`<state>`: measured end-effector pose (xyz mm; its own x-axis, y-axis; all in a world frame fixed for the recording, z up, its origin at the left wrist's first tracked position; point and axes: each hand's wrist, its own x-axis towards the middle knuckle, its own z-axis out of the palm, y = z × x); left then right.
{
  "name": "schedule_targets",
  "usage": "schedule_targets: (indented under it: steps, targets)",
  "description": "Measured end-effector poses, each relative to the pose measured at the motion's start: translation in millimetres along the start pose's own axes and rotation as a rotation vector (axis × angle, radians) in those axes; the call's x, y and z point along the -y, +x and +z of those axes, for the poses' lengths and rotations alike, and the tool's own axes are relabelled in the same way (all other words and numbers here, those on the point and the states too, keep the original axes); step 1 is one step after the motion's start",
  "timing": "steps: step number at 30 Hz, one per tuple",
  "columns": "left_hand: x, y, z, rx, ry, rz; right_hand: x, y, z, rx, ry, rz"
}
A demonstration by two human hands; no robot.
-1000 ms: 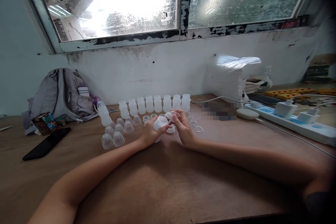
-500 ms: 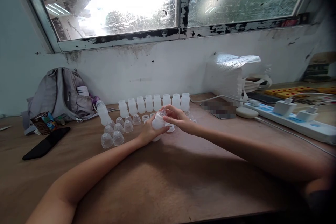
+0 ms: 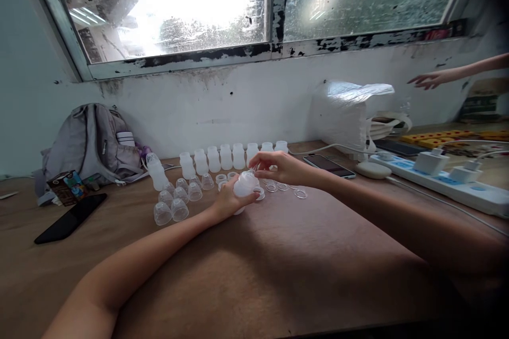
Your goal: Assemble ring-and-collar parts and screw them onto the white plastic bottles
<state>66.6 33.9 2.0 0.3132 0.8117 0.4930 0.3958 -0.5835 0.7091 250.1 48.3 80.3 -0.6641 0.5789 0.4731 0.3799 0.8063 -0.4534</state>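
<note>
My left hand is wrapped round a frosted white baby bottle, tilted towards the right. My right hand is at the bottle's top, thumb and fingers pinched together; whatever lies between them is too small to make out. Just beyond stands a row of open frosted bottles. Clear dome caps lie in rows to the left, near a bottle with its top fitted. White collar rings are behind my left hand, and thin clear rings lie to the right, partly hidden by my right hand.
A black phone, a small carton and a grey backpack are on the left. At right are another phone, a round white pad and a power strip with cables. Another person's hand reaches in at far right.
My right hand has shifted slightly up and right at the bottle's top, and its fingers have drawn together. The bottle tilts more. Another person's hand has come into view at the right.
</note>
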Motion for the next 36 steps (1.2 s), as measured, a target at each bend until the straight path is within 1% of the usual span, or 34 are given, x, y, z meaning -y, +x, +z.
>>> schedule_targets:
  steps: [6,9,13,17,19,21,24,28,32,34,36]
  targets:
    - [-4,-1,0.5,0.037,0.051,-0.004,4,-2,-3,0.019,-0.147,-0.029]
    - [-3,-1,2.2,0.042,0.115,0.018,9,-4,-5,0.062,-0.212,-0.046]
    - [-1,-1,4.1,0.032,0.16,0.036,16,-7,-4,0.123,-0.294,-0.002]
    - [0,0,4.3,0.037,0.152,0.038,15,-8,-9,0.094,-0.391,0.007]
    - [-1,0,4.1,0.034,0.146,0.036,14,-8,-14,0.113,-0.389,0.005]
    - [-1,0,4.0,0.032,0.144,0.037,14,-9,-18,0.165,-0.364,-0.01]
    - [-2,-1,4.5,0.029,0.159,0.042,17,-10,-19,0.213,-0.348,-0.037]
    - [0,-1,5.8,0.014,0.193,0.04,23,-11,-14,0.173,-0.368,-0.046]
    - [-1,-1,6.7,0.009,0.218,0.04,23,-10,-14,0.129,-0.388,0.006]
    - [-3,-1,6.8,0.017,0.215,0.026,22,-11,-15,0.138,-0.352,0.024]
    - [-4,-1,6.9,0.025,0.214,0.018,21,-13,-14,0.182,-0.325,0.016]
